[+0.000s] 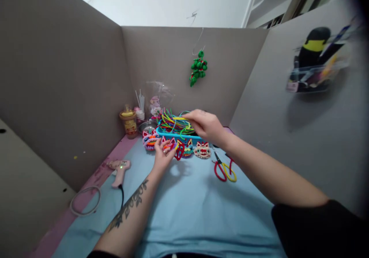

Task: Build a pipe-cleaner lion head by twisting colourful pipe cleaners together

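Right hand (206, 125), centre frame, fingers pinching pipe cleaners (175, 124) in blue tray (173, 135). Left hand (163, 152), fingers curled around red craft piece (179, 150). Risk: tangled stems dragging out together; lit glue gun (119, 171) lower left, burn hazard.

- Light was soft and fairly dim, falling from above
- Faint shadows lay under both forearms on the blue counter (196, 212)
- Wide-angle bending curved the partition walls (57, 96)
- The clear wall pocket (317, 73) at upper right was smeared and dark-cornered
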`<state>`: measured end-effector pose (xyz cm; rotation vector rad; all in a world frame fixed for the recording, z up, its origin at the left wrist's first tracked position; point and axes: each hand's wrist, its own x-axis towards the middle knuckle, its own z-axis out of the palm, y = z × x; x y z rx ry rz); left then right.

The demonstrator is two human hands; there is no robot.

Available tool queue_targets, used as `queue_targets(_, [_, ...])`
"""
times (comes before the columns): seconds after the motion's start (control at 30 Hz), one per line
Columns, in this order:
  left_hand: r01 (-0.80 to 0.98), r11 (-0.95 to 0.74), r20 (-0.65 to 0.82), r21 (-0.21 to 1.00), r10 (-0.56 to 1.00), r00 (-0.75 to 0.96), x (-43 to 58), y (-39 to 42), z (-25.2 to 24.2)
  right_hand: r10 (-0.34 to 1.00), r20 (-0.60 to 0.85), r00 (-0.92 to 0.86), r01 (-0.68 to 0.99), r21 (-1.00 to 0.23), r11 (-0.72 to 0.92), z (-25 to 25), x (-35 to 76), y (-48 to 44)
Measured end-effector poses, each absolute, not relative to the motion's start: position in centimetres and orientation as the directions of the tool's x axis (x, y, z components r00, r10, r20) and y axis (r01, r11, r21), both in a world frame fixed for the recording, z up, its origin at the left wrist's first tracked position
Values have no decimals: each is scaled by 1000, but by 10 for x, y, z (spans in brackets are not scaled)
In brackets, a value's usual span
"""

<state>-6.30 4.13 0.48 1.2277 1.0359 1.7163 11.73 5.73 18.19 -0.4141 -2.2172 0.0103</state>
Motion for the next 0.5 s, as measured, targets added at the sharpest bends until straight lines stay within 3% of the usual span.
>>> queue_targets(0.13, [-60, -472, 464, 879, 878, -116, -60, 37, 3, 568, 700, -433, 397, -418, 817, 118, 145, 35])
queue_targets(0.27, [88, -542, 545, 836, 838, -11, -60, 30, 4, 672, 670, -317, 354, -574, 739, 76, 151, 29])
queue_targets(0.37, [178, -595, 593, 783, 802, 70, -63, 27, 6, 674, 688, -269, 324, -594, 736, 54, 150, 31])
queue_targets(0.5, [244, -611, 596, 753, 790, 140, -67, 29, 7, 643, 669, -372, 341, -546, 765, 32, 151, 34])
